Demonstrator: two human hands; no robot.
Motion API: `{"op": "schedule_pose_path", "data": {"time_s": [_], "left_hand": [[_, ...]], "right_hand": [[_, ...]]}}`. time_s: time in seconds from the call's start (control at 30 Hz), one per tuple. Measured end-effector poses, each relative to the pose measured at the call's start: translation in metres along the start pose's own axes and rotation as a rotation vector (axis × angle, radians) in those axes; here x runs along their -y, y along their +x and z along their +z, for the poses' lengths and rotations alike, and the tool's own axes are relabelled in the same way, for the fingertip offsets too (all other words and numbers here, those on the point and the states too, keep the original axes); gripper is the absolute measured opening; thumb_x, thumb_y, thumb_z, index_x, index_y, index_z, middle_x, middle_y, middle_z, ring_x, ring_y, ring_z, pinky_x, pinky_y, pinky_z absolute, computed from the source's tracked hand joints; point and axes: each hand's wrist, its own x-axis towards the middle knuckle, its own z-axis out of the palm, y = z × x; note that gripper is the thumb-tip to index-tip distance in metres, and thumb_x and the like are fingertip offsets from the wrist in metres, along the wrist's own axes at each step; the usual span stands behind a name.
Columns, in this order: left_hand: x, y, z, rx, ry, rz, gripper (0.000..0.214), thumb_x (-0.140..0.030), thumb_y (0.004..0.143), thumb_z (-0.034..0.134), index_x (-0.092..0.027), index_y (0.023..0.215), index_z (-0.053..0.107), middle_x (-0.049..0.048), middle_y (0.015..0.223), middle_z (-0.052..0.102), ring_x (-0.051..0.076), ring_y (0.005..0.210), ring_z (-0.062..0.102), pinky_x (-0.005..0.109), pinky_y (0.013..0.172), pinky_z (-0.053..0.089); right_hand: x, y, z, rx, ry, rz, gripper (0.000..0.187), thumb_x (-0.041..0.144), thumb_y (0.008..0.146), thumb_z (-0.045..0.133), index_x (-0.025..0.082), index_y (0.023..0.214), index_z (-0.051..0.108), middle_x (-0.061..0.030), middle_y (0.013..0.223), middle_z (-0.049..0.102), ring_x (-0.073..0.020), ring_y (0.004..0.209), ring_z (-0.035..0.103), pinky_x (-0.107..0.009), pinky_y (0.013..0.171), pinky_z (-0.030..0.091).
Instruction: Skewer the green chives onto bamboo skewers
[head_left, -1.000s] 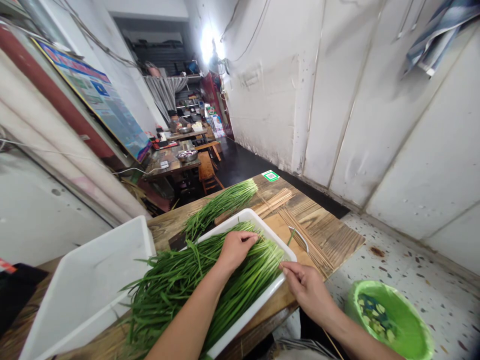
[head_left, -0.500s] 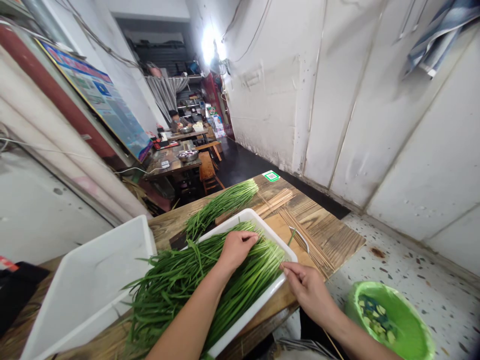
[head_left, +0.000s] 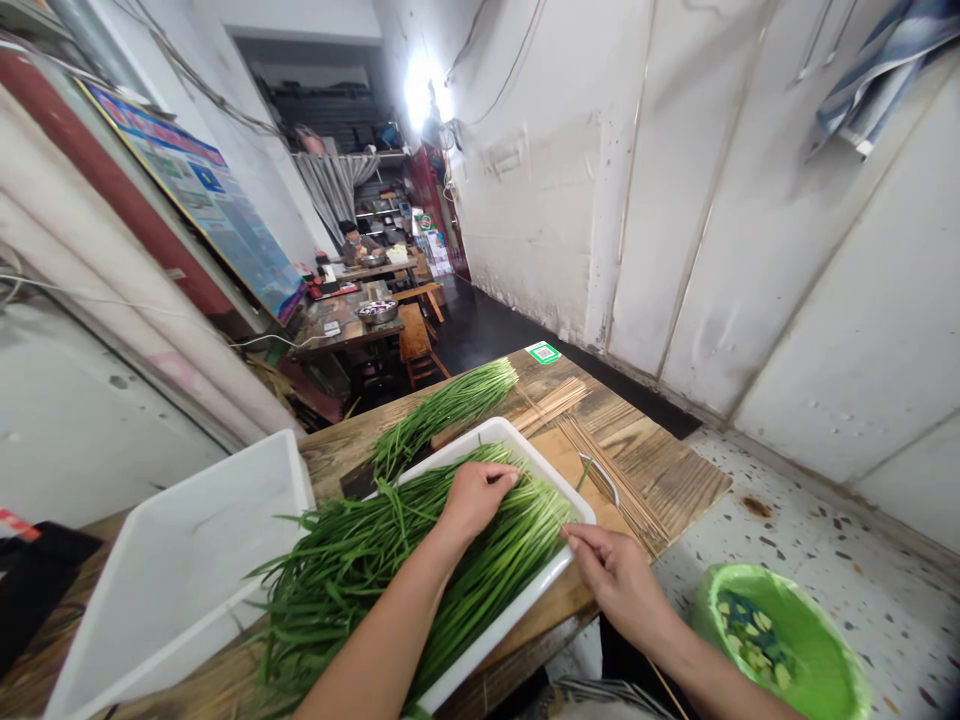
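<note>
A heap of long green chives (head_left: 390, 560) fills a white tray (head_left: 517, 610) on the wooden table (head_left: 660, 470). My left hand (head_left: 474, 497) rests on the chives near their pale ends, fingers curled into the stalks. My right hand (head_left: 615, 578) is at the tray's right corner, fingers pinched on a thin bamboo skewer whose tail runs back under my forearm. A second bunch of chives (head_left: 446, 405) lies on the table behind the tray.
An empty white tray (head_left: 180, 570) sits to the left. Bamboo skewers (head_left: 615, 485) and a metal-handled tool (head_left: 598, 473) lie on the table's right side. A green-lined bin (head_left: 780, 640) stands on the floor at right. Tables, stools and a seated person are far back.
</note>
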Motion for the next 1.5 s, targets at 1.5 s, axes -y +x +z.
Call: {"op": "schedule_pose_path", "data": {"time_s": [1.5], "left_hand": [[-0.003,-0.001,-0.006,0.08,0.054,0.027,0.028,-0.028,0.077,0.047,-0.019,0.093,0.069,0.0024,0.1,0.068,0.019,0.095,0.061,0.029,0.088,0.043]], "right_hand": [[0.001,0.0,0.0,0.029,0.017,0.031,0.027,0.027,0.086,0.042,0.014,0.079,0.065,-0.0025,0.069,0.063,-0.0176,0.066,0.058,-0.024,0.061,0.043]]}}
